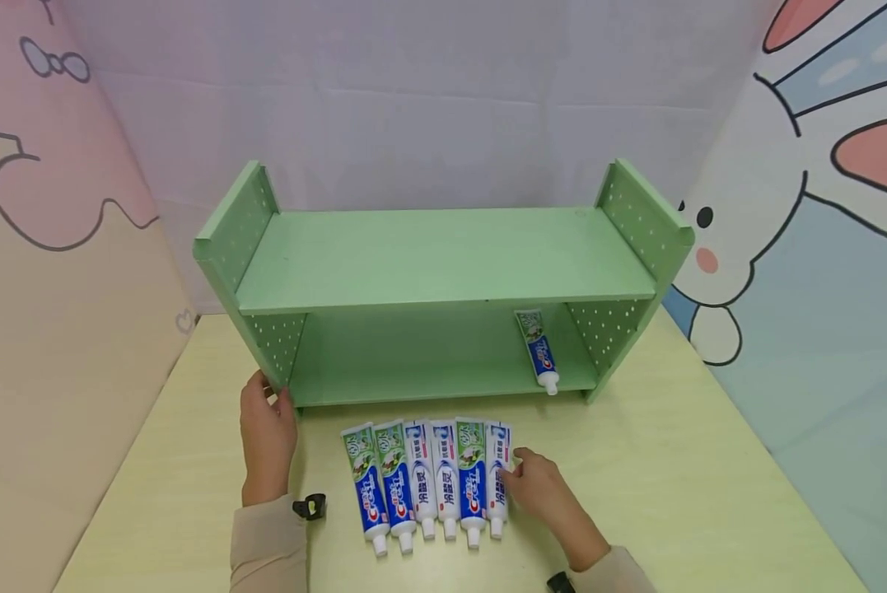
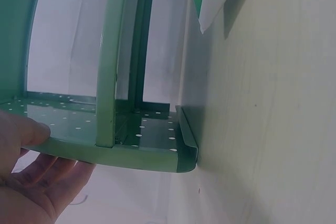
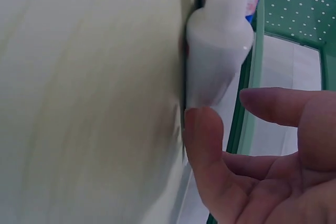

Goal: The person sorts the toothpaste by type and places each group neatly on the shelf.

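My left hand (image 1: 265, 441) grips the left side panel of a green two-tier shelf (image 1: 443, 255). In the left wrist view, the thumb lies on the inner side of the panel (image 2: 139, 158) and the fingers are behind it. My right hand (image 1: 543, 490) is at the rightmost white toothpaste tube (image 1: 498, 469) of a row on the table. In the right wrist view, a fingertip (image 3: 202, 121) touches that tube (image 3: 218, 56), while the other fingers stand apart from it. Blue-green Crest tubes (image 1: 471, 473) and white tubes (image 1: 446, 478) lie side by side, caps toward me.
One blue-green toothpaste tube (image 1: 538, 350) rests on the lower shelf board near its right end, cap poking past the front edge. The shelf stands on a pale yellow table (image 1: 680, 486). Cartoon-printed walls (image 1: 821, 288) flank the table.
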Action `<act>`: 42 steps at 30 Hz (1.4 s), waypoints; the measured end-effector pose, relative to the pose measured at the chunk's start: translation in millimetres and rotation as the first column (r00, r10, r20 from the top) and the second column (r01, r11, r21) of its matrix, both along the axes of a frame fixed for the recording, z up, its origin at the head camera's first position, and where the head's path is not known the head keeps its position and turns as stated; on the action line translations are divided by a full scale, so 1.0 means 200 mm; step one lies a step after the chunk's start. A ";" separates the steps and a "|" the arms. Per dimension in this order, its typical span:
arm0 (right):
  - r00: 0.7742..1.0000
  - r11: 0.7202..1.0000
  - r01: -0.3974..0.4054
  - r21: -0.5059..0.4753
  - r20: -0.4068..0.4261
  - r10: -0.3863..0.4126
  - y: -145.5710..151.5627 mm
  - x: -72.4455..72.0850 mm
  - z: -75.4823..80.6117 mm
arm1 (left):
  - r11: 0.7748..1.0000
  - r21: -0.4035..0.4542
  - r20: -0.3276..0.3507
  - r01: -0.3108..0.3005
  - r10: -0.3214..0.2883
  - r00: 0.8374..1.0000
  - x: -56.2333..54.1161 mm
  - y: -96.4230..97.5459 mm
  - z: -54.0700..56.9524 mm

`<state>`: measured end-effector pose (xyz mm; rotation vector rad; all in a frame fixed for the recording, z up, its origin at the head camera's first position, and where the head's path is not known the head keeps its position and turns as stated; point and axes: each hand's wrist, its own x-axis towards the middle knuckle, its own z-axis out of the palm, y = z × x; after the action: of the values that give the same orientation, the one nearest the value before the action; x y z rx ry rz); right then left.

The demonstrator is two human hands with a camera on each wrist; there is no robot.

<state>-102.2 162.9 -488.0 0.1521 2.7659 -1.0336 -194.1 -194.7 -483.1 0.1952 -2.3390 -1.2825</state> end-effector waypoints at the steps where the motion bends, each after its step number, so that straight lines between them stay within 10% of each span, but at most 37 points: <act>1: 1.000 1.000 0.001 -0.001 0.007 -0.001 -0.01 0.00 -0.01 | 1.000 0.001 0.000 0.000 0.000 1.000 0.00 0.00 0.00; 42: 0.995 0.996 0.080 0.032 0.055 -0.081 -0.08 -0.04 -0.02 | 1.000 -0.004 -0.008 0.000 0.000 1.000 0.00 0.00 0.01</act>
<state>-110.7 147.0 -492.9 0.2948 2.7454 -0.9909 -194.0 -194.8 -481.5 0.1892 -2.3347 -1.2765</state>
